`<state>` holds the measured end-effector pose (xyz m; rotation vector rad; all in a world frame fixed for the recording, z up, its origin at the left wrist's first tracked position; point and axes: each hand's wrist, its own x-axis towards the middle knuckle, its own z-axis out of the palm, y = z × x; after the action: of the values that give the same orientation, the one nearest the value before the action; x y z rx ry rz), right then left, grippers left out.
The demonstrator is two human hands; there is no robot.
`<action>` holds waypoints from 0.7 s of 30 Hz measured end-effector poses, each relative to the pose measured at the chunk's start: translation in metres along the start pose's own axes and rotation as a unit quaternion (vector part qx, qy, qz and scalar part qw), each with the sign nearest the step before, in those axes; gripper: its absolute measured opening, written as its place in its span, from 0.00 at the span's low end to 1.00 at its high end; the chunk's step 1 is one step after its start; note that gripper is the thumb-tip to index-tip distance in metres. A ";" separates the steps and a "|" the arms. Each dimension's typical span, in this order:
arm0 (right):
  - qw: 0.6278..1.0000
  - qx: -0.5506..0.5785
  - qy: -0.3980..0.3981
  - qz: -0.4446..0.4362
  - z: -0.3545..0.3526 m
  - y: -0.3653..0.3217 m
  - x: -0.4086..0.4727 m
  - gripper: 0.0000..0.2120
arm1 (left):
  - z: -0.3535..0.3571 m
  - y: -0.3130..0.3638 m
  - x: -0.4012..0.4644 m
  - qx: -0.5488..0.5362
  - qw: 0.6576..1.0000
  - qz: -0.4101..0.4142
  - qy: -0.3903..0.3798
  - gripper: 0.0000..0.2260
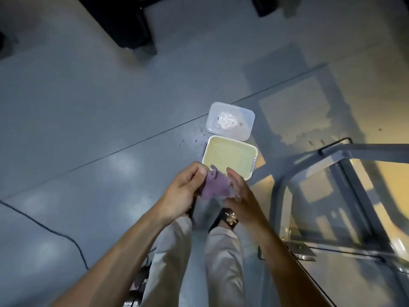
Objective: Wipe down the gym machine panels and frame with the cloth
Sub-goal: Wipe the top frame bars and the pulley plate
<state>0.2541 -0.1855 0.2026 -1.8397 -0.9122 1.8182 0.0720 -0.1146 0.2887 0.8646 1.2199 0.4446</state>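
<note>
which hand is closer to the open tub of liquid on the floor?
Right. The right hand overlaps the tub near edge in the head view; the left hand sits off its near-left corner, pinching the purple cloth.

Pale trousers (223,262), black sandals (228,218)

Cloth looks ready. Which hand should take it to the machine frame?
Probably the right hand: the grey frame stands on that side. It touches the purple cloth, fingers straight, while the left hand pinches it, so a handover comes first.
</note>
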 end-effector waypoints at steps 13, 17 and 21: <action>0.999 0.009 0.014 0.042 0.033 0.110 0.129 0.15 | -0.029 -0.169 0.172 -0.025 0.983 -0.176 0.041 0.14; 0.995 0.047 0.042 0.081 0.044 0.166 0.161 0.25 | -0.024 -0.238 0.202 -0.053 0.954 -0.291 -0.045 0.25; 0.988 0.105 0.056 0.099 0.042 0.213 0.178 0.28 | -0.022 -0.284 0.218 -0.031 0.944 -0.317 -0.087 0.28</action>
<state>0.2390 -0.2208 -0.0752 -1.9304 -0.4897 1.8240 0.0789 -0.1267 -0.0693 0.4061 1.2348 -0.1140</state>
